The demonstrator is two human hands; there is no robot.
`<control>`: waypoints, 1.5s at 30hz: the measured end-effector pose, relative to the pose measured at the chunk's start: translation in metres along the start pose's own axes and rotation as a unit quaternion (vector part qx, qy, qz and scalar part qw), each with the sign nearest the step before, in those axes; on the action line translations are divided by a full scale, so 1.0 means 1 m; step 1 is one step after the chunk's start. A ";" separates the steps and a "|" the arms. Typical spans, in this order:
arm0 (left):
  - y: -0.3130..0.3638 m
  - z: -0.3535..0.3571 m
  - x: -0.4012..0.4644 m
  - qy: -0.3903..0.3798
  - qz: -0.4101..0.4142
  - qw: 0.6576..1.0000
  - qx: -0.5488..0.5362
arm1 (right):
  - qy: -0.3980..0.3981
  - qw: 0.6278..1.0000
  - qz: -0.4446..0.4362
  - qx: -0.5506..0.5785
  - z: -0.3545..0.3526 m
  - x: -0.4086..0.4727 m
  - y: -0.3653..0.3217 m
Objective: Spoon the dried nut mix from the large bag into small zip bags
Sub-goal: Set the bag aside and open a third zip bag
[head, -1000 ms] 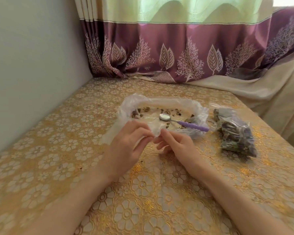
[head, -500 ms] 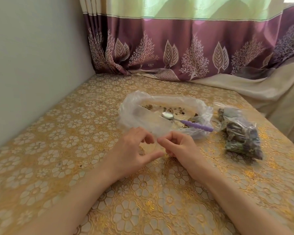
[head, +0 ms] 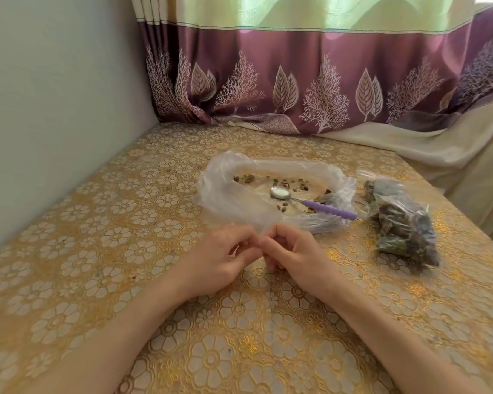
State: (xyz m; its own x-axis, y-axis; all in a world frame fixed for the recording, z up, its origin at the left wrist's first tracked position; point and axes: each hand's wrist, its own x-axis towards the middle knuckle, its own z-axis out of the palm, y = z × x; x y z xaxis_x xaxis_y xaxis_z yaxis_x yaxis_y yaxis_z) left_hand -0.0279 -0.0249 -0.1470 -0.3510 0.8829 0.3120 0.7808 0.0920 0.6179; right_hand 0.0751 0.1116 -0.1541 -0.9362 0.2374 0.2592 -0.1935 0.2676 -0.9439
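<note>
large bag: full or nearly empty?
Nearly empty. The large bag lies open and flat on the table, with only scattered nut pieces on its bottom. The spoon rests inside it, bowl empty.

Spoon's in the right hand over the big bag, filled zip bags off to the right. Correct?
Not quite. The spoon lies unheld in the big bag, handle on its rim; the head view shows this. The filled zip bags do sit to the right.
</note>
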 end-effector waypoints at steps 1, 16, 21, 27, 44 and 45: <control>0.002 -0.001 0.000 -0.009 -0.007 1.000 -0.027 | -0.004 1.000 0.001 0.012 0.000 0.000 -0.001; 0.014 0.003 0.002 0.067 -0.026 0.985 -0.160 | -0.009 0.997 -0.026 0.068 0.001 0.002 -0.011; 0.008 -0.010 0.008 0.141 -0.056 0.960 -0.235 | -0.025 0.991 -0.004 0.135 0.000 0.000 -0.012; 0.001 -0.008 0.002 0.208 0.039 0.977 0.006 | 0.210 0.974 0.017 -0.081 -0.001 0.003 -0.002; -0.013 -0.027 0.003 0.125 0.103 0.945 0.284 | 0.161 0.977 0.064 0.120 -0.013 0.002 -0.016; -0.012 -0.026 0.003 0.118 0.113 0.936 0.312 | 0.153 0.976 0.071 0.136 -0.012 0.002 -0.016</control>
State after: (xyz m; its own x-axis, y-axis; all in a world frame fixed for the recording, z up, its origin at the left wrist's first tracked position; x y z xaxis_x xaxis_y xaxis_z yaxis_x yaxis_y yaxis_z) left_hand -0.0514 -0.0349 -0.1344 -0.1873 0.7932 0.5795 0.9729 0.2314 -0.0023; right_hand 0.0797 0.1194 -0.1354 -0.8357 0.5332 0.1317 -0.1779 -0.0360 -0.9834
